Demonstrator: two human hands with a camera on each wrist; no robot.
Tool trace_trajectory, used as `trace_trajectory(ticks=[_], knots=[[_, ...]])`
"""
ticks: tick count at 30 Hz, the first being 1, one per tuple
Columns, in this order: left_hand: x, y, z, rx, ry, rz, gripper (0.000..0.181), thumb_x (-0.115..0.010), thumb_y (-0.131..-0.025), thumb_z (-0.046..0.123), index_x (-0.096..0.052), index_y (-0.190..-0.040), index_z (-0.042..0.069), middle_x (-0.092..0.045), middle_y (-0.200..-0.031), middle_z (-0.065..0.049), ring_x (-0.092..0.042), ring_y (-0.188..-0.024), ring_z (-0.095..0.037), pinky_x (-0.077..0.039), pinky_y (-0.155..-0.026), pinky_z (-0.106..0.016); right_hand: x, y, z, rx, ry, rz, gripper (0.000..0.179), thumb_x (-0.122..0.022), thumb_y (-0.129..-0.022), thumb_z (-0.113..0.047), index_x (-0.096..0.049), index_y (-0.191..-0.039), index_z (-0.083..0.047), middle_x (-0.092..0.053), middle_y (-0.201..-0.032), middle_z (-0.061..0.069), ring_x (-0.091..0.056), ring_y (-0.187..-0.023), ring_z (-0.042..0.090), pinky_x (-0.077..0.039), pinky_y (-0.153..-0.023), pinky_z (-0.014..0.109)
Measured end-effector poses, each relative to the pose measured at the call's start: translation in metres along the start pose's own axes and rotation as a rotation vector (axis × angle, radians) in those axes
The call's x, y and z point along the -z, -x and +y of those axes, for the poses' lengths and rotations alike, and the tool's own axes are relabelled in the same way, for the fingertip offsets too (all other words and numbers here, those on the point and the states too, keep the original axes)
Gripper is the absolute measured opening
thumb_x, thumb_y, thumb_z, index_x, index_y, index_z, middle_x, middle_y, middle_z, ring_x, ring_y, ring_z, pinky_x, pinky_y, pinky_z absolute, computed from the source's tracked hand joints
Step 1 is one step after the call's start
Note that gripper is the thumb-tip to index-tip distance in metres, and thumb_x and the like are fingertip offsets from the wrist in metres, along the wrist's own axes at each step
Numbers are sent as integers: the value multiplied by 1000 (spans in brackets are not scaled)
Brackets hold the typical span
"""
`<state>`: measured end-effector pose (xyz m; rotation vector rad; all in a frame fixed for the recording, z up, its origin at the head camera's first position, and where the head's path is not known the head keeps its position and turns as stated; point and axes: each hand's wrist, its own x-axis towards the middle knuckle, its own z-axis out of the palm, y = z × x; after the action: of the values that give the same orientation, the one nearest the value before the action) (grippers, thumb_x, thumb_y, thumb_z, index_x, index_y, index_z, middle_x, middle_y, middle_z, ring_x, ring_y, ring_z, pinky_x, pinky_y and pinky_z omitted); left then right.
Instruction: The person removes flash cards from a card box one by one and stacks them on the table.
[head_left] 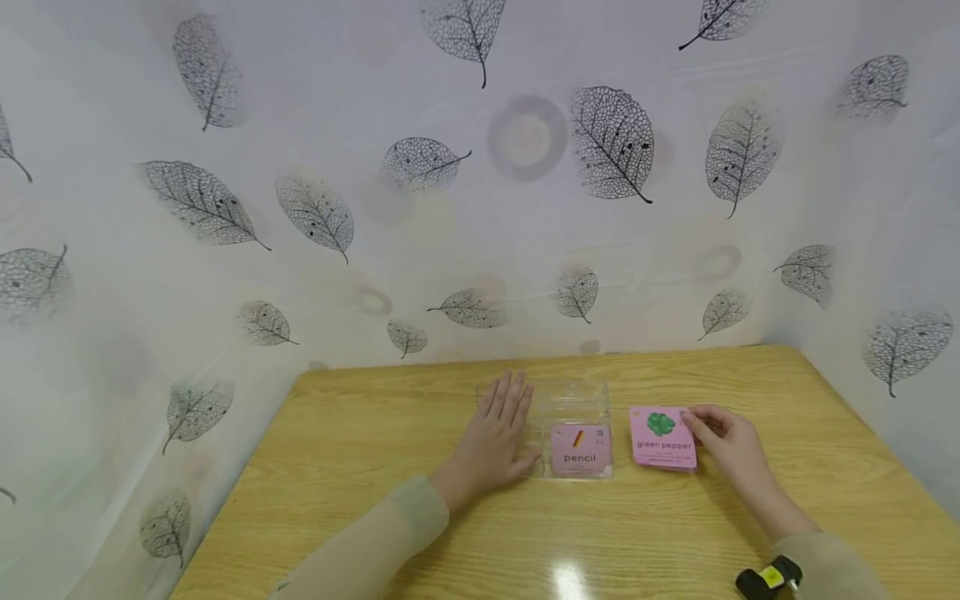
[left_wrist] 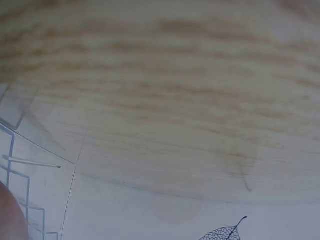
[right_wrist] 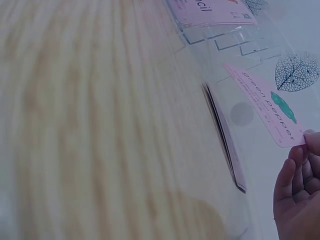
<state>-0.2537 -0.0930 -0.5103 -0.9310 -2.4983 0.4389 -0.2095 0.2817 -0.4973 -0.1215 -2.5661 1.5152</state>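
Note:
A clear stepped plastic rack stands on the table, with a pink card reading "pencil" in its front right part. My left hand lies over the rack's left side, its fingers straight. Between thumb and fingers, my right hand pinches the right edge of a pink card reading "green pepper". In the right wrist view that card is raised and tilted above a thin stack of cards lying on the table. The left wrist view catches only a bit of the left hand beside the rack's stepped side.
The wooden table carries the rack and the cards. A pale curtain with a leaf pattern closes off the back and both sides. A black strap-like device sits by the right sleeve.

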Motion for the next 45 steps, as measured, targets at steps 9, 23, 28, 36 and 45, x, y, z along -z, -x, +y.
trace_trajectory(ticks=[9,23,28,36,45], knots=[[-2,0,0,0,-14,10,101,-41,-102,71,-18,-168,-3,-14,-176,-26,-20,-164,-43,-22,-135,-49,4,-2,4,-18,19,-6,41,-60,-109,-23,-66,-125,14,-69,-95,-14,-53,-83,-13,-51,-71,8],[-4,-1,1,3,20,39,102,-47,-100,69,-20,-167,-3,-18,-176,-26,-23,-163,-44,-22,-135,-49,4,-4,7,-29,17,-11,38,-60,-109,-18,-64,-125,16,-73,-98,3,-56,-78,-8,-58,-66,15],[-4,-1,0,-1,16,46,102,-47,-100,70,-22,-167,-3,-19,-175,-26,-24,-162,-43,-24,-135,-49,3,-4,7,-42,48,-6,36,-59,-109,-16,-64,-124,16,-74,-104,17,-55,-78,-9,-57,-65,15],[-6,-1,0,-2,-1,55,102,-46,-100,71,-22,-167,-3,-19,-175,-26,-25,-162,-43,-25,-134,-48,3,-4,7,-55,103,6,36,-59,-109,-19,-65,-123,13,-71,-110,24,-52,-78,-6,-53,-64,14],[-2,-1,0,2,-8,26,102,-44,-101,70,-20,-167,-3,-16,-176,-26,-22,-163,-43,-24,-134,-49,3,-8,14,-39,163,36,33,-66,-106,-19,-68,-120,11,-72,-110,27,-51,-77,-6,-48,-64,12]])
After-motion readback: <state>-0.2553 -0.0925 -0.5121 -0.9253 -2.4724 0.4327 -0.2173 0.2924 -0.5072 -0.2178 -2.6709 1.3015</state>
